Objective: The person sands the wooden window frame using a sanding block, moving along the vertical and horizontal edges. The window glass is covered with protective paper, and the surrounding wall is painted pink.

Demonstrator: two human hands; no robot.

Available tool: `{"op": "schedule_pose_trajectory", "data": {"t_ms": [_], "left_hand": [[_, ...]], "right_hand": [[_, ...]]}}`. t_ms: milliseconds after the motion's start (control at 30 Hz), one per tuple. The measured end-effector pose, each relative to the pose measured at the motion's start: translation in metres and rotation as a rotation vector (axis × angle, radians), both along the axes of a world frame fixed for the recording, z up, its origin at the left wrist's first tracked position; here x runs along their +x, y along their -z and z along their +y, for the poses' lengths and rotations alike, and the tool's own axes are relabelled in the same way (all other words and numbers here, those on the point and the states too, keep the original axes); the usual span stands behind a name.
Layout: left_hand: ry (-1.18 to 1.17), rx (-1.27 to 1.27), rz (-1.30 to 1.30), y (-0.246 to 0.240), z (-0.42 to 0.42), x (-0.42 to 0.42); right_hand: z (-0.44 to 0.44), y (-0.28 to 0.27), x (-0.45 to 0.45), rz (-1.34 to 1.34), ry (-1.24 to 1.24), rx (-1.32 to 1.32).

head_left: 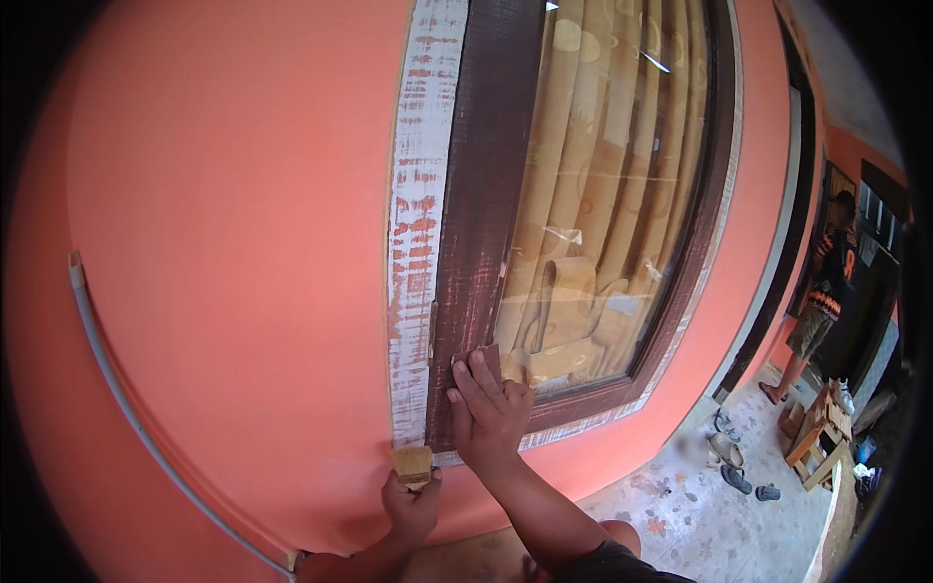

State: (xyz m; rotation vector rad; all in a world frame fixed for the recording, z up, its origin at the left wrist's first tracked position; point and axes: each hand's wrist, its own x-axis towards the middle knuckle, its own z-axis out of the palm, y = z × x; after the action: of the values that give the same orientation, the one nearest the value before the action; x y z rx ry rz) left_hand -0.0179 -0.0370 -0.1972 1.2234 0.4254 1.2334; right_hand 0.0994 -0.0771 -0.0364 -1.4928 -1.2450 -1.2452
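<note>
My right hand (492,412) presses a small sheet of brown sandpaper (490,357) flat against the dark brown wooden window sash (474,284), low on its left side. Scuffed reddish streaks mark the sash above the fingers. In my left hand (412,506) is a flat paintbrush (412,466), bristles up, at the lower left corner of the window. A white window frame (412,291) with worn, patchy paint runs up beside the sash. Behind the glass pane (568,291) hang yellow-tan curtains (612,167).
The coral-painted wall (240,255) surrounds the window, with a grey conduit pipe (138,430) curving down at left. On the tiled floor (641,532) lie several sandals (736,479). A wooden stool (820,437) stands at right, and another person (831,284) stands near a far doorway.
</note>
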Motion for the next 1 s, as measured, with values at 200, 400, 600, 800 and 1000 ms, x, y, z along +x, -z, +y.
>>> {"op": "schedule_pose_trajectory", "data": {"t_ms": [200,400,600,800,1000], "left_hand": [[0.009,0.035,0.053,-0.002,0.004,-0.004],[0.001,0.071,0.013,0.008,0.008,0.000],[0.008,0.012,0.009,0.001,0.000,0.003],[0.070,0.001,0.046,-0.003,-0.003,-0.003],[0.012,0.037,0.046,0.005,0.003,-0.001]], "right_hand": [[0.014,-0.110,0.010,-0.076,-0.007,0.125],[0.026,-0.198,0.011,-0.150,-0.096,0.242],[0.006,-0.060,0.000,0.021,-0.066,0.053],[0.001,-0.046,0.000,-0.017,-0.066,0.027],[0.022,-0.201,0.013,-0.180,-0.110,0.212]]}}
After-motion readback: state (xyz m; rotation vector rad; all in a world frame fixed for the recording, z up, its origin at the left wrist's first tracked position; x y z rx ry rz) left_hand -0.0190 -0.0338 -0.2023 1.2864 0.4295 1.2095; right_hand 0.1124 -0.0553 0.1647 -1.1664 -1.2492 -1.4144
